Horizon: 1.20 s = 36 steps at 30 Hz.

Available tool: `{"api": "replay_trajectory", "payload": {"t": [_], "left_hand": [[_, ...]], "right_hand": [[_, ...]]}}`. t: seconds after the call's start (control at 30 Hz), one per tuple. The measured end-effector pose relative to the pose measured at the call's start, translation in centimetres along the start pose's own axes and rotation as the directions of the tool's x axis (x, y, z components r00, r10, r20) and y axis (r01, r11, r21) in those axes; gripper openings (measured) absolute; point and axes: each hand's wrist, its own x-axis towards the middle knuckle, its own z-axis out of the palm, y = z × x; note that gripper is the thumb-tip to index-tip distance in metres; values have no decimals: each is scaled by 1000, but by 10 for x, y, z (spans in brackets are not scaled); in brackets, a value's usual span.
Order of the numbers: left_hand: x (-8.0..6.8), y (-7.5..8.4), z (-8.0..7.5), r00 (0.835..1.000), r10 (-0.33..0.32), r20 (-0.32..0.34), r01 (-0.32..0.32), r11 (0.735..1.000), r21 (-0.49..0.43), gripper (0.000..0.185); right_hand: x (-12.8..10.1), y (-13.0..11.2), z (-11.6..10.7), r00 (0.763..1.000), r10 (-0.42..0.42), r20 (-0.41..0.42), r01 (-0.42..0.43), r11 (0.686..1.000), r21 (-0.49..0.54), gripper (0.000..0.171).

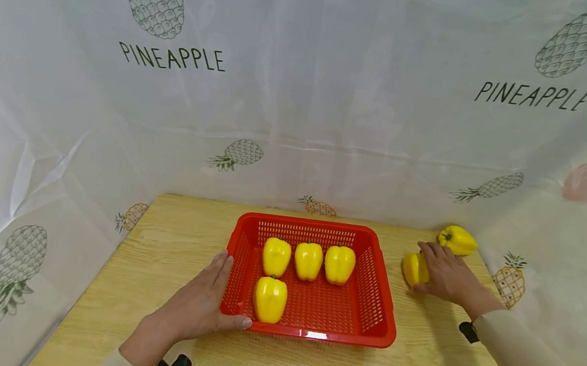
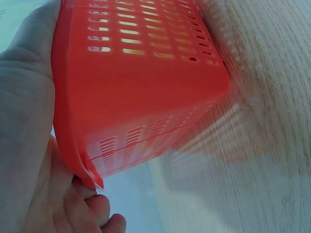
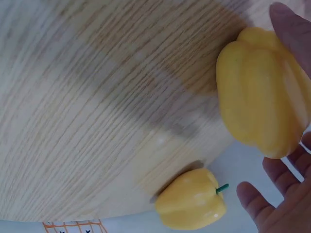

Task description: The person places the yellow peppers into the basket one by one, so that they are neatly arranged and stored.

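Observation:
A red plastic basket (image 1: 310, 335) with slotted walls sits on the wooden table, holding several yellow bell peppers (image 1: 308, 261). My left hand (image 1: 198, 301) grips its near left corner, thumb along the front rim and fingers along the left side. In the left wrist view, fingertips curl below the basket's rim (image 2: 65, 97). To the basket's right, my right hand (image 1: 447, 275) holds another yellow bell pepper (image 1: 415, 270) between thumb and fingers. The right wrist view shows this held pepper (image 3: 260, 92) up close. Just beyond lies a loose yellow bell pepper (image 1: 457, 241) with a green stem.
A light wooden table (image 1: 156, 264) carries everything. White sheeting (image 1: 300, 118) with printed pineapples hangs behind the table and along both sides. The loose pepper lies by the table's far right corner, against the sheeting.

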Motion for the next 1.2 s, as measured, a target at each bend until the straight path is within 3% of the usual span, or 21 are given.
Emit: {"api": "replay_trajectory", "payload": {"t": [0.6, 1.2], "left_hand": [[1, 2, 1, 1000, -11, 3, 11, 1000, -11, 140], [1, 1, 1, 1000, -14, 2, 14, 1000, 0, 140]], "right_hand": [[6, 7, 11, 996, -3, 87, 0, 1000, 25, 100], [9, 8, 10, 979, 72, 190, -102, 983, 150, 100]]}}
